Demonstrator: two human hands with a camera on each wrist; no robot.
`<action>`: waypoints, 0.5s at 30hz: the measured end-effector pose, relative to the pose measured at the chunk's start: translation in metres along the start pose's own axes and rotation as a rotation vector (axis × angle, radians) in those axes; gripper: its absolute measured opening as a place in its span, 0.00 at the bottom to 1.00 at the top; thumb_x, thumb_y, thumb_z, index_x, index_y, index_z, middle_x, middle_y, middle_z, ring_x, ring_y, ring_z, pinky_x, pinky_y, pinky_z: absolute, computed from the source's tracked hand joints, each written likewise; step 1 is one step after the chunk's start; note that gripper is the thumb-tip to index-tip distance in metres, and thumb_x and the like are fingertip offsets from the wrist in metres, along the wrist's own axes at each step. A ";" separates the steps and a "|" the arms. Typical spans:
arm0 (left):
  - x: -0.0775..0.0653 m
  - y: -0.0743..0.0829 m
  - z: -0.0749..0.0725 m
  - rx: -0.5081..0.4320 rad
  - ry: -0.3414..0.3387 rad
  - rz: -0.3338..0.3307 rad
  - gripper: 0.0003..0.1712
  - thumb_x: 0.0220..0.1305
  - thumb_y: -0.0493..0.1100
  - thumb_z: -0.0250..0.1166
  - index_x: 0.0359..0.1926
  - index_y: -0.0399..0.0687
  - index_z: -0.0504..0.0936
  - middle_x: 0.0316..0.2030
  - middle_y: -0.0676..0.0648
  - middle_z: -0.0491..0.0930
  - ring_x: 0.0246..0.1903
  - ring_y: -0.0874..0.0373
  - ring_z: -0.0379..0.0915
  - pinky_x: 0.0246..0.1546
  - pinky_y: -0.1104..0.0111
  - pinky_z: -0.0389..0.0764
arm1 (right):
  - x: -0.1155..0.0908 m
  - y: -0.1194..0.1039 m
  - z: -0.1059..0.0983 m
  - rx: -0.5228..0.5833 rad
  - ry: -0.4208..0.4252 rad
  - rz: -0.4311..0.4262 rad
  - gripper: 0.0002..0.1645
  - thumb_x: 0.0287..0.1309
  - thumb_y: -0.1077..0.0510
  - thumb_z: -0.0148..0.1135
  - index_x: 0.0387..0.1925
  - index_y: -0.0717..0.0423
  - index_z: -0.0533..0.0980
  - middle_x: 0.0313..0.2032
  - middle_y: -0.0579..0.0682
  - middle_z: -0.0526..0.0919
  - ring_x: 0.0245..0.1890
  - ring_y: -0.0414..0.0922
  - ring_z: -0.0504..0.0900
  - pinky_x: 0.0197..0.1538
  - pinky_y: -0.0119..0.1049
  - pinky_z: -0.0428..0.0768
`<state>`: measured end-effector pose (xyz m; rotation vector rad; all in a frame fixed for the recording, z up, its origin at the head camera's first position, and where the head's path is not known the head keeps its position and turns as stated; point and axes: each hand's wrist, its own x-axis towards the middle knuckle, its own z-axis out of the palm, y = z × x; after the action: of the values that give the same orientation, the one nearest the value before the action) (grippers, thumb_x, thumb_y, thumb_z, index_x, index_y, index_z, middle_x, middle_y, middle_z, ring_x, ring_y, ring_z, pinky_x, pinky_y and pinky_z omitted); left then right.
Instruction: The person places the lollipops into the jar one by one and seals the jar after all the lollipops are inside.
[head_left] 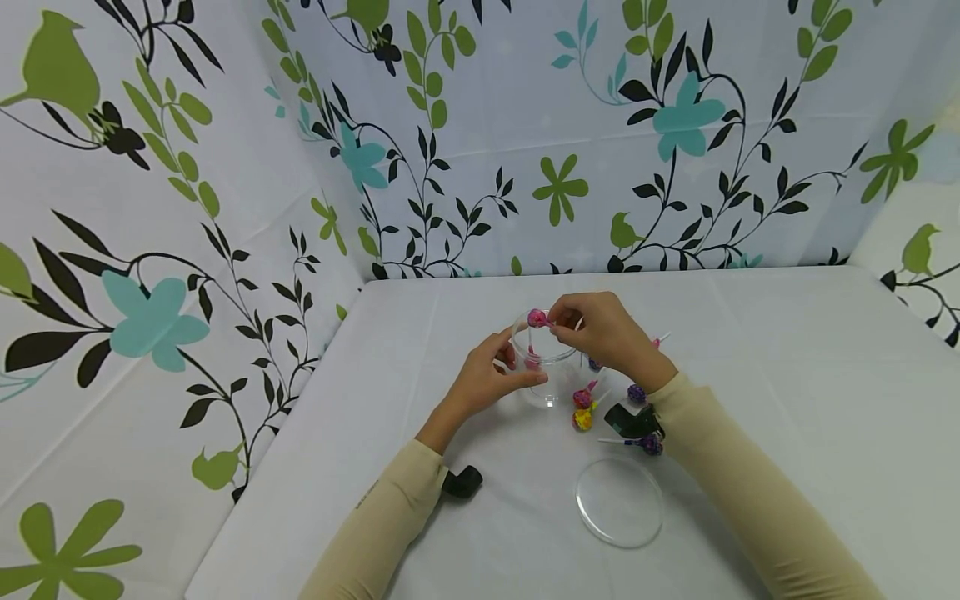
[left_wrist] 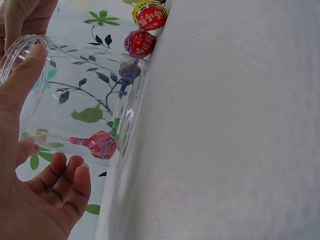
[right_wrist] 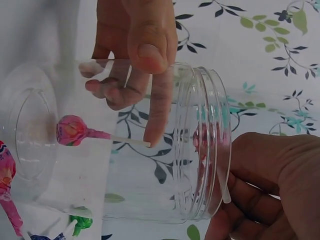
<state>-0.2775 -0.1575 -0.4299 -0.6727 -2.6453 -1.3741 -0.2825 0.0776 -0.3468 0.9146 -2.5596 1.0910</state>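
A clear plastic jar (head_left: 553, 387) stands on the white table, its mouth uncovered. My left hand (head_left: 480, 375) holds it near the rim, thumb on the near side and fingers about the far side. At the mouth, my right hand (head_left: 606, 335) pinches a pink-wrapped lollipop (head_left: 537, 317) by its stick. Another pink lollipop (right_wrist: 71, 130) lies inside the jar, as the right wrist view shows. Through the wall in the left wrist view appears a purple lollipop (left_wrist: 129, 72); whether it is inside or behind, I cannot tell.
Right of the jar lie a pink-red lollipop (head_left: 582, 398), a yellow one (head_left: 582, 419) and several purple ones, one (head_left: 651, 444) below the right wrist. A round clear lid (head_left: 619, 503) lies nearer me. Patterned cloth (head_left: 450, 167) hangs behind the table.
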 end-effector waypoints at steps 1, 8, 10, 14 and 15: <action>0.000 0.000 0.000 0.000 0.000 0.003 0.49 0.59 0.56 0.79 0.77 0.56 0.68 0.42 0.45 0.75 0.45 0.53 0.73 0.46 0.64 0.81 | 0.000 0.000 0.001 -0.005 0.001 0.004 0.05 0.63 0.66 0.72 0.40 0.62 0.85 0.32 0.49 0.86 0.34 0.48 0.82 0.41 0.44 0.85; 0.000 0.002 0.001 0.002 -0.005 0.016 0.48 0.60 0.55 0.79 0.77 0.55 0.69 0.42 0.44 0.75 0.45 0.53 0.73 0.46 0.64 0.81 | -0.001 0.000 0.002 -0.052 0.021 0.006 0.10 0.64 0.62 0.73 0.45 0.60 0.85 0.38 0.51 0.88 0.39 0.49 0.84 0.41 0.45 0.84; 0.000 0.002 0.001 0.003 -0.005 0.014 0.48 0.59 0.54 0.80 0.77 0.54 0.69 0.42 0.44 0.75 0.46 0.53 0.73 0.46 0.64 0.81 | -0.002 0.000 -0.001 -0.054 0.039 0.001 0.09 0.65 0.63 0.73 0.46 0.60 0.85 0.38 0.52 0.88 0.39 0.50 0.84 0.42 0.47 0.83; -0.001 0.004 0.000 -0.006 -0.004 0.007 0.48 0.59 0.54 0.80 0.77 0.56 0.69 0.42 0.45 0.74 0.46 0.53 0.73 0.45 0.63 0.81 | -0.005 0.001 -0.010 -0.051 0.064 0.010 0.08 0.65 0.64 0.71 0.45 0.61 0.85 0.38 0.52 0.87 0.40 0.50 0.83 0.47 0.52 0.82; -0.001 0.004 0.000 -0.006 -0.005 0.005 0.48 0.60 0.54 0.79 0.77 0.55 0.68 0.42 0.46 0.74 0.46 0.53 0.73 0.45 0.63 0.81 | -0.005 0.002 -0.012 -0.055 0.068 0.014 0.08 0.66 0.65 0.71 0.45 0.61 0.85 0.38 0.53 0.87 0.40 0.50 0.83 0.48 0.52 0.82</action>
<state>-0.2755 -0.1556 -0.4276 -0.6841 -2.6428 -1.3817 -0.2802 0.0898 -0.3418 0.8336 -2.5307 1.0320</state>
